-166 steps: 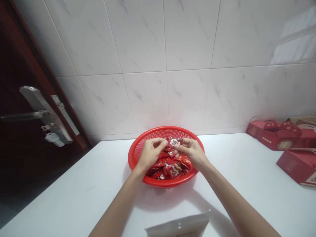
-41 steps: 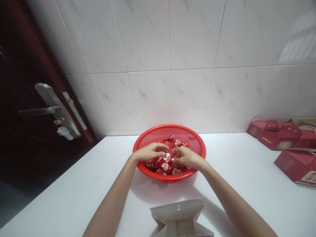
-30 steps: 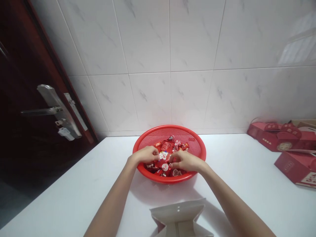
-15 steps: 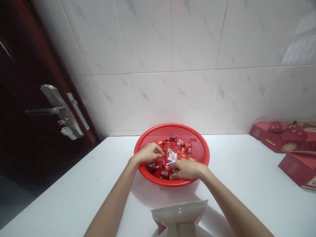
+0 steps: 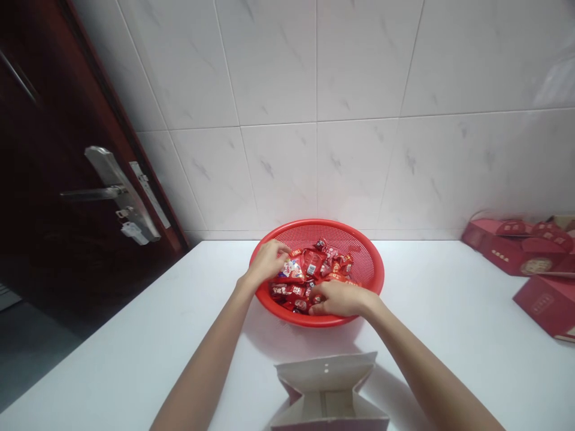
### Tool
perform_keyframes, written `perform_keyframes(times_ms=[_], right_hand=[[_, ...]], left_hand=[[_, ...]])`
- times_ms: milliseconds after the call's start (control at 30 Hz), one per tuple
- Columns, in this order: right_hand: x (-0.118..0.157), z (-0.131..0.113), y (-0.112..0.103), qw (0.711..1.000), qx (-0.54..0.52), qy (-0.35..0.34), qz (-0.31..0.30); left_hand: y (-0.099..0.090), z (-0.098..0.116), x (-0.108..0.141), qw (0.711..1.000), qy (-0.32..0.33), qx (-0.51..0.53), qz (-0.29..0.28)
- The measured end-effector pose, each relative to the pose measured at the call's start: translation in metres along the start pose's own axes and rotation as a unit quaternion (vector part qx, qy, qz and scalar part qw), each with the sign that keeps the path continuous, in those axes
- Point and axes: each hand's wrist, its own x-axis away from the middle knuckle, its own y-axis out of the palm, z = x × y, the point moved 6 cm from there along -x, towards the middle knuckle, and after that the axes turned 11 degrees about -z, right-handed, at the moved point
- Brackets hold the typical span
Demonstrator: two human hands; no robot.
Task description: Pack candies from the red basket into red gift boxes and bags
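Observation:
A red perforated plastic basket [image 5: 317, 323] holds several red-wrapped candies [image 5: 299, 291]. On the left side of the pile lies a flat red packet [image 5: 291, 269] with a white and blue print. My left hand [image 5: 268, 261] reaches over the left rim, its bent fingers and thumb closed at this packet's edge. My right hand [image 5: 340, 297] is low in the basket at the right front, fingers curled among the wrappers. Its fingertips are partly hidden, so what they grip is unclear. In front of the basket stands an open paper box [image 5: 327, 374] with a pale inside.
Folded red boxes [image 5: 516, 245] stand at the table's right back, with another red box [image 5: 545, 305] nearer. A tiled wall [image 5: 278, 173] rises behind the white table [image 5: 179, 323]. To the left is a dark red door [image 5: 40, 137] with a metal handle [image 5: 92, 194].
The printed packet has shifted left in the basket, and another red packet shows beside it. My left hand has moved slightly up and away. The right hand stays almost in place.

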Motion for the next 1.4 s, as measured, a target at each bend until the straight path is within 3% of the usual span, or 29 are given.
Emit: perform_keyframes(times_ms=[67,133,167,233,433,567,767,933,1167,1400], right_hand=[[0.000,0.001,0.000,1.000,0.001,0.005,0.004],[0.000,0.003,0.000,1.000,0.004,0.008,0.001],[0.000,0.003,0.001,1.000,0.005,0.008,-0.002],[-0.001,0.004,0.001,1.000,0.001,0.001,-0.005],[-0.001,0.002,0.002,1.000,-0.018,-0.020,-0.014],[0.001,0.000,0.001,1.000,0.002,-0.002,-0.026],[0.002,-0.002,0.001,0.999,-0.002,-0.001,-0.036],[0.001,-0.001,0.002,0.999,0.015,0.005,-0.033],[0.001,-0.001,0.002,0.999,0.014,0.005,-0.032],[0.001,-0.002,0.002,1.000,0.006,-0.010,-0.026]], left_hand=[[0.017,0.006,0.000,0.990,0.061,0.029,-0.126],[0.036,0.008,0.005,0.961,0.089,0.028,-0.261],[0.043,0.006,0.007,0.946,0.084,0.013,-0.312],[0.051,0.000,0.011,0.933,0.051,-0.030,-0.354],[0.042,-0.002,0.010,0.961,0.021,-0.064,-0.270],[0.041,-0.005,0.013,0.950,-0.035,-0.087,-0.299],[0.041,-0.003,0.018,0.937,-0.037,-0.094,-0.333],[0.042,-0.007,0.019,0.931,-0.077,-0.087,-0.346],[0.044,-0.009,0.016,0.939,-0.035,-0.052,-0.337],[0.044,-0.012,0.015,0.938,-0.065,-0.089,-0.328]])
